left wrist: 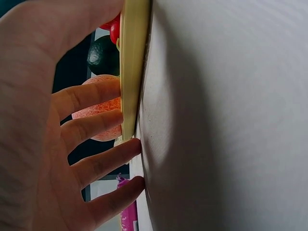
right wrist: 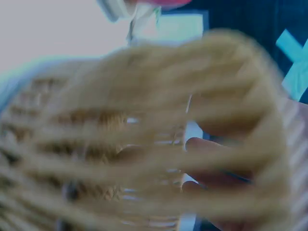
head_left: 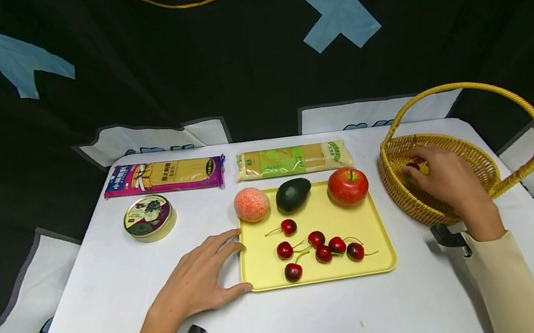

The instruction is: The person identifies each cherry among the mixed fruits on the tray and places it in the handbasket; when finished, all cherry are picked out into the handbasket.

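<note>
My left hand (head_left: 194,286) rests at the left edge of a yellow tray (head_left: 265,271), its fingers spread and fingertips right at the rim. The left wrist view shows that hand's fingers (left wrist: 98,163) beside the tray's side. My right hand (head_left: 448,179) reaches inside a wicker basket (head_left: 473,156), pinching a dark red cherry (head_left: 413,166) between thumb and fingers. In the right wrist view the blurred basket weave (right wrist: 159,168) covers most of that hand. On the tray lie several cherries (head_left: 324,253), a peach (head_left: 252,204), an avocado (head_left: 293,194) and an apple (head_left: 348,186).
Behind the tray lie a green-labelled noodle pack (head_left: 291,160) and a purple noodle pack (head_left: 164,176). A round tin (head_left: 149,218) stands at the left of the white table (head_left: 318,323). The basket's tall handle (head_left: 528,109) arches up over its right side.
</note>
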The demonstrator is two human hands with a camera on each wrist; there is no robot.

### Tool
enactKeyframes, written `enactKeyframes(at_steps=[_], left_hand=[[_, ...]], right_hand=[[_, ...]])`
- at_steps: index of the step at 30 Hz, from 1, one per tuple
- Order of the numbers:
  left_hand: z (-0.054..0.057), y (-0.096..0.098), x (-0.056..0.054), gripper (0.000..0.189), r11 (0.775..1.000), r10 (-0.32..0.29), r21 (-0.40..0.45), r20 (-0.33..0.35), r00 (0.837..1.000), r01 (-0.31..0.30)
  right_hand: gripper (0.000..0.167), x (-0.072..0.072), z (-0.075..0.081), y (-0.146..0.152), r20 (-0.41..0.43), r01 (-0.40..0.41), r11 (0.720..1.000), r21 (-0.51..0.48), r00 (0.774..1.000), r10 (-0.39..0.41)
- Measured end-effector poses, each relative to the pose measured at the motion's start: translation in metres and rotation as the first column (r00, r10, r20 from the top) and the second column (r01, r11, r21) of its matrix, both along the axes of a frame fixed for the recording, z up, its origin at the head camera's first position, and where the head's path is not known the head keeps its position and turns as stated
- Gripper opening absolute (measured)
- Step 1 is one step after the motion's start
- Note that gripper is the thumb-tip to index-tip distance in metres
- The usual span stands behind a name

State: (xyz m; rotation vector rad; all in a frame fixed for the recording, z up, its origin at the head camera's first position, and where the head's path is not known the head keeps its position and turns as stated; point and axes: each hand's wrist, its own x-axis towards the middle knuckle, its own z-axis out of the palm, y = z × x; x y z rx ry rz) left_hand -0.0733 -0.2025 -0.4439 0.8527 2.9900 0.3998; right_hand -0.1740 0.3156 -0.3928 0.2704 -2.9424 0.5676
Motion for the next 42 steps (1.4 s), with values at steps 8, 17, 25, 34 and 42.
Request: enactKeyframes(at_steps=[8,17,25,34,42], left_hand=[[0.001,0.000,-0.001,0.071,1.000,-0.001,0.004,-0.006,1.000,0.001],[0.001,-0.001,-0.002,0.070,1.000,0.006,0.000,0.004,1.000,-0.006],[0.000,-0.001,-0.002,0.070,1.000,0.004,0.007,-0.008,1.000,-0.004],[-0.001,0.000,0.000,0.071,1.000,-0.001,0.022,-0.005,1.000,0.001],[0.000,0.000,0.001,0.070,1.000,0.011,0.012,0.031,0.999,-0.011]], right_hand=[[0.032,0.018,0.011,-0.033,-0.129,-0.082,0.997,0.008,0.988,0.083],[0.029,0.037,0.008,-0.069,-0.238,-0.192,0.979,0.074,0.949,0.204],[0.026,0.059,-0.005,-0.097,-0.189,-0.347,0.938,0.017,0.920,0.344],[0.020,0.075,-0.023,-0.114,-0.135,-0.453,0.891,0.031,0.881,0.453],[0.014,0.079,-0.033,-0.120,-0.124,-0.492,0.870,0.026,0.862,0.491]])
